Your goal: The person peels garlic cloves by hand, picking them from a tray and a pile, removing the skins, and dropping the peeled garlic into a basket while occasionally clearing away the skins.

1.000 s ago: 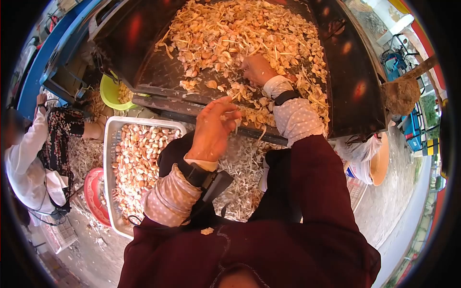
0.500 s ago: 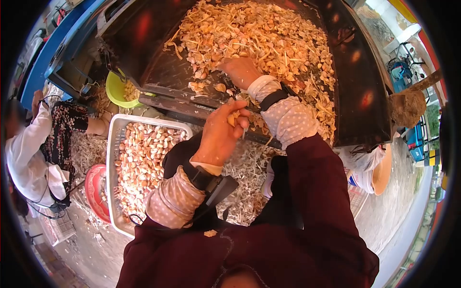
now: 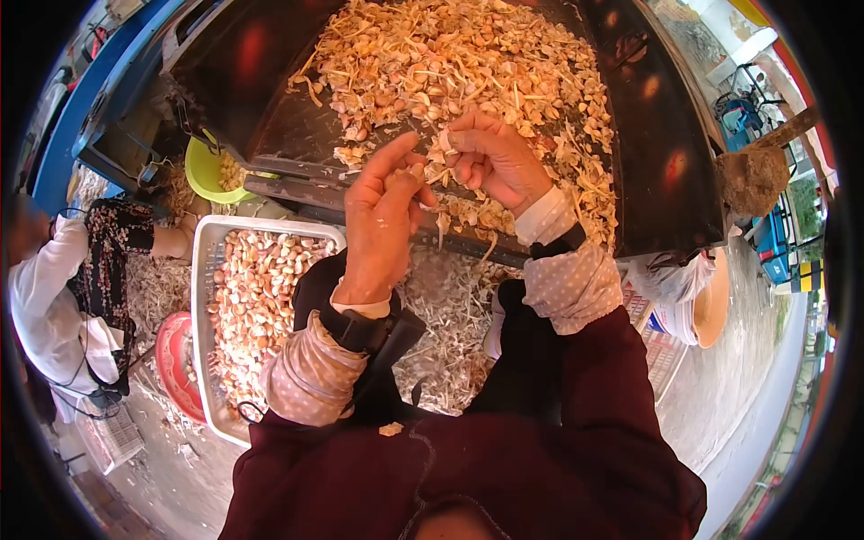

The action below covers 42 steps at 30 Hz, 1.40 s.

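Outdoors, on pale ground strewn with husks, a big dark metal tray (image 3: 648, 135) fills the upper half of the view, from 10 o'clock round to 2 o'clock. Heaped across its middle lies a pile of unpeeled garlic cloves and dry stalks (image 3: 468, 63), orange-tan and tangled. Below the tray's front edge, at 6 o'clock from the heap, a drift of white garlic skins (image 3: 450, 315) covers the ground between the person's knees. At 9 o'clock sits a white plastic crate (image 3: 205, 270) filled with peeled, pinkish cloves, with a red basin (image 3: 175, 364) just beside its left wall and a lime-green bowl (image 3: 205, 171) above it, at 10 o'clock, partly tucked under the tray. Another person in a white sleeve (image 3: 45, 279) sits at the far left edge. A tan straw hat (image 3: 711, 301) shows at 3 o'clock.

Both hands meet over the tray's front edge. The left hand (image 3: 382, 220) is raised with its fingers curled and its forefinger stretched upward, pinching one end of a small garlic clove (image 3: 434, 151). The right hand (image 3: 495, 157) is curled too, its fingertips nipping the same clove from the other side. That clove is held just above the near fringe of the heap, between the two hands.
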Each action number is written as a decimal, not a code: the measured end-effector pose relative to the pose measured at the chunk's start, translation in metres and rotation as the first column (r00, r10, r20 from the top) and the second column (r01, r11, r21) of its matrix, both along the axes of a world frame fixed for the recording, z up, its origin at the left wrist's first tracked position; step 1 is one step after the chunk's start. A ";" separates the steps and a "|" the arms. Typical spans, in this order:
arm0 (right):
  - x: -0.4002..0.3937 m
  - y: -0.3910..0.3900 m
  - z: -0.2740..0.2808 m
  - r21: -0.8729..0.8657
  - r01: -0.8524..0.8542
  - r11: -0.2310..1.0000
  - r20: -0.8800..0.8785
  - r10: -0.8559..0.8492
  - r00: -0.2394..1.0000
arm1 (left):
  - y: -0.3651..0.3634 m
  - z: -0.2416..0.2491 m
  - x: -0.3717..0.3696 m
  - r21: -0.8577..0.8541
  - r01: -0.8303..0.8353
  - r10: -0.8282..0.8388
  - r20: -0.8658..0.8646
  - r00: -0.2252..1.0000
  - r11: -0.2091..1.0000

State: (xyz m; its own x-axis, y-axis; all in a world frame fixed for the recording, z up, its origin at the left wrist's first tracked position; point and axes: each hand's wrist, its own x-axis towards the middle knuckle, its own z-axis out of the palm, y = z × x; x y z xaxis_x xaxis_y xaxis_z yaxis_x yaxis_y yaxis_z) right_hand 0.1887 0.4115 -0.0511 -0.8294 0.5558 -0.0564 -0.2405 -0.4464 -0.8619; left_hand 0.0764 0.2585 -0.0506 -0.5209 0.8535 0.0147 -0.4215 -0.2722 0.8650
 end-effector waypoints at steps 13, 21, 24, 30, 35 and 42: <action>0.049 -0.082 0.063 -0.097 -0.114 0.989 -0.249 0.087 0.965 | -0.044 0.059 0.026 0.149 0.004 0.109 -0.737 0.667 0.989; 0.071 -0.108 0.106 0.454 -0.060 0.889 -0.597 0.354 0.720 | -0.093 0.100 0.046 0.327 0.264 0.189 -0.878 0.440 0.907; 0.083 -0.119 0.123 0.462 -0.125 0.878 -0.644 0.429 0.633 | -0.096 0.097 0.046 0.421 0.580 -0.030 -0.791 0.611 0.698; 0.074 -0.123 0.114 0.394 -0.152 0.907 -0.812 0.420 0.404 | -0.085 0.094 0.074 0.701 0.514 0.156 -0.653 0.741 0.496; 0.084 -0.132 0.095 0.363 -0.032 0.931 -0.759 0.316 0.569 | -0.089 0.128 0.057 0.329 0.670 -0.243 -0.754 0.611 0.666; 0.084 -0.119 0.097 0.492 0.101 0.865 -0.632 0.275 0.724 | -0.090 0.102 0.057 0.388 0.395 0.056 -0.769 0.636 0.832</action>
State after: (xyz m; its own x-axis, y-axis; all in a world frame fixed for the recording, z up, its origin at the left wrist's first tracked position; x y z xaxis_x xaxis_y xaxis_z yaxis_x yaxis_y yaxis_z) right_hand 0.2728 0.2924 0.0455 -0.5834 0.2761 0.7638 -0.8069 -0.0902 -0.5837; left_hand 0.1334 0.1684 0.0516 0.0156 0.6730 0.7395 0.1969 -0.7271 0.6576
